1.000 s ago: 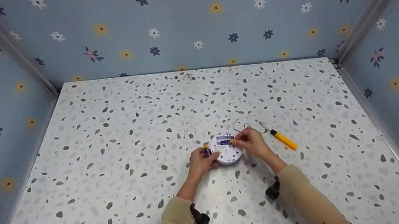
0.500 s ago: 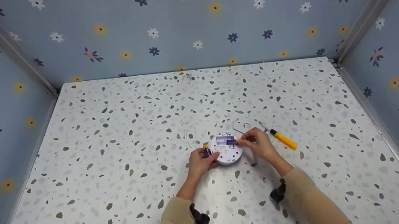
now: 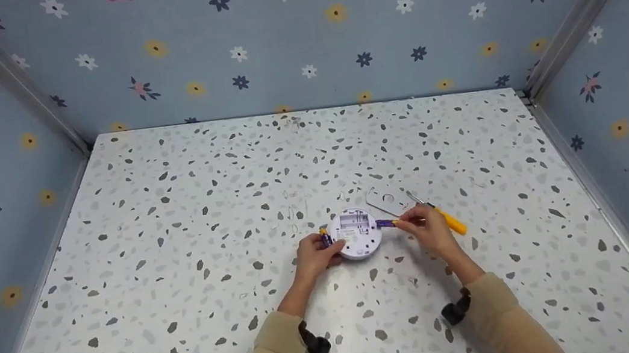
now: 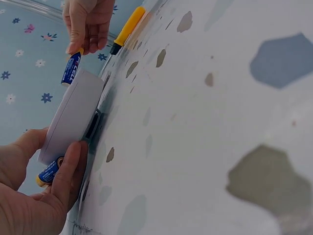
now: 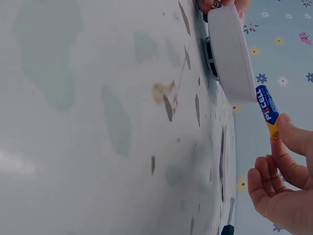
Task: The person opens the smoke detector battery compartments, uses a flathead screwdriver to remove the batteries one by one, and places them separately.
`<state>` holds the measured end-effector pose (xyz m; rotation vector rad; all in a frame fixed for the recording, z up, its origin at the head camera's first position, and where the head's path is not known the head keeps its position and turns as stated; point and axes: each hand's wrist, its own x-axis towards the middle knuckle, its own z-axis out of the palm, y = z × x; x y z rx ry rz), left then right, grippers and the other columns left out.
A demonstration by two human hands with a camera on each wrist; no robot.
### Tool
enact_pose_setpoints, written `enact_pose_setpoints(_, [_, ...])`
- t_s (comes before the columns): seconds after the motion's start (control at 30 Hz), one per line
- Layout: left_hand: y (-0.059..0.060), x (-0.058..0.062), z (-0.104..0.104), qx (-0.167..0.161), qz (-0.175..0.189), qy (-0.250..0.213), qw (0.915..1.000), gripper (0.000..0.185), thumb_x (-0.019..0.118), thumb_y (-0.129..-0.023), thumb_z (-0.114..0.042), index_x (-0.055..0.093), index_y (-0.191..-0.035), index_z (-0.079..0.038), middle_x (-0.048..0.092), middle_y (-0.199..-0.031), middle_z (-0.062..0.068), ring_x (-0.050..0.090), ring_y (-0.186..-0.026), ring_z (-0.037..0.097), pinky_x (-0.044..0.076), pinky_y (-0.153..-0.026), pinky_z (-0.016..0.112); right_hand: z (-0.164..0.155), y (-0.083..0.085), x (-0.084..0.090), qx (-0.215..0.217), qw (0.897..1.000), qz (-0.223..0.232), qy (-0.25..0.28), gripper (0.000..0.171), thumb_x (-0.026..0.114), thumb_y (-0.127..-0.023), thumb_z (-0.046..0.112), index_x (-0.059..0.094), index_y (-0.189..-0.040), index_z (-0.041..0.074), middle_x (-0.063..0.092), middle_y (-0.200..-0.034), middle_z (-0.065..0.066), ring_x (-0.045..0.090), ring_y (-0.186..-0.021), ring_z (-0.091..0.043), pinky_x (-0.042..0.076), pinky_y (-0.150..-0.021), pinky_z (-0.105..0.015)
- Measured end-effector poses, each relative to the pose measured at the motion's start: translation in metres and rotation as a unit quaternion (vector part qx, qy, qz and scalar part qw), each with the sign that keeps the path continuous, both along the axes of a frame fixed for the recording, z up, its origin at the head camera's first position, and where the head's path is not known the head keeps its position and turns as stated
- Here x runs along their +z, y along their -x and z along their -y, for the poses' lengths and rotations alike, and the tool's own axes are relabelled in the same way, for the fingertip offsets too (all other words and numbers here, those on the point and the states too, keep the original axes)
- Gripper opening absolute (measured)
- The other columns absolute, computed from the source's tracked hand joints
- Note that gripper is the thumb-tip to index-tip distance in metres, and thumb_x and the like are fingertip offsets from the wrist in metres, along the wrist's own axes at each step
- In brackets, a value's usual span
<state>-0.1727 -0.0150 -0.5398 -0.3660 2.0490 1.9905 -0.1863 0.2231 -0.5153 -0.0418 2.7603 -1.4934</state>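
A round white device (image 3: 363, 248) is held by my left hand (image 3: 314, 257), its back with an open battery compartment (image 3: 349, 220) facing up. The thumb rests on the device's near left edge. The same hand also holds a blue-and-yellow battery (image 4: 50, 171) against the device's side. Just right of the device, my right hand (image 3: 434, 230) pinches a second blue-and-yellow battery (image 5: 266, 105) by its yellow end between thumb and finger. That battery's other end is close to the device's rim; whether they touch I cannot tell. The compartment shows no battery inside.
A screwdriver with a yellow handle (image 3: 454, 223) lies behind the right hand, partly covered by it. A thin bent metal rod (image 3: 381, 210) and a small ring (image 3: 388, 198) lie beyond the device. Patterned panels (image 3: 295, 33) border the speckled table (image 3: 187, 315).
The right hand has drawn the battery out of the compartment and moved right with it, past the device's rim. The left hand and device have stayed in place.
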Motion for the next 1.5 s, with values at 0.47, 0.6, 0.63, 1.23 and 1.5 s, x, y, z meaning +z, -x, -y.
enact_pose_setpoints(0.47, [0.000,0.000,0.001,0.004,-0.001,0.005,1.0000,0.041,0.069,-0.076,-0.009,0.049,-0.105,0.011,0.060,-0.085,0.019,0.061,-0.062,0.018,0.053,-0.058,0.028,-0.024,-0.007,-0.008,-0.025,0.999,-0.006,-0.037,0.018,0.068,-0.078,0.017,0.063,-0.083,0.000,0.055,-0.086,-0.009,0.051,-0.080,-0.019,0.045,-0.072,-0.029])
enact_pose_setpoints(0.6, [0.000,0.001,0.000,0.005,0.001,0.005,1.0000,0.042,0.069,-0.075,-0.009,0.049,-0.106,0.011,0.061,-0.086,0.019,0.062,-0.062,0.019,0.053,-0.059,0.028,-0.027,-0.007,-0.008,-0.028,0.998,0.017,-0.061,0.021,0.067,-0.080,0.021,0.063,-0.085,0.001,0.054,-0.087,-0.009,0.049,-0.078,-0.019,0.043,-0.070,-0.030])
enact_pose_setpoints(0.63, [0.000,0.001,0.000,0.004,0.001,0.005,1.0000,0.042,0.069,-0.075,-0.009,0.049,-0.106,0.011,0.061,-0.086,0.020,0.062,-0.063,0.019,0.053,-0.059,0.028,-0.027,-0.008,-0.008,-0.028,0.997,0.019,-0.065,0.021,0.066,-0.080,0.022,0.063,-0.085,0.002,0.054,-0.087,-0.009,0.049,-0.078,-0.019,0.043,-0.069,-0.030])
enact_pose_setpoints(1.23, [0.000,-0.003,0.002,0.011,-0.002,0.026,0.9996,0.041,0.072,-0.073,-0.013,0.053,-0.102,0.008,0.062,-0.082,0.015,0.062,-0.063,0.018,0.053,-0.058,0.026,-0.030,-0.004,-0.010,-0.025,0.991,0.067,-0.117,0.017,0.067,-0.080,0.019,0.066,-0.082,0.002,0.056,-0.080,-0.007,0.048,-0.067,-0.017,0.041,-0.056,-0.025])
enact_pose_setpoints(1.5, [-0.001,-0.004,0.003,0.015,-0.010,0.054,0.9984,0.036,0.073,-0.073,-0.018,0.055,-0.095,0.004,0.061,-0.075,0.011,0.061,-0.058,0.016,0.052,-0.054,0.025,-0.030,-0.003,-0.009,-0.029,0.987,0.102,-0.118,0.016,0.066,-0.081,0.019,0.066,-0.085,0.004,0.057,-0.080,-0.007,0.049,-0.068,-0.016,0.041,-0.056,-0.025])
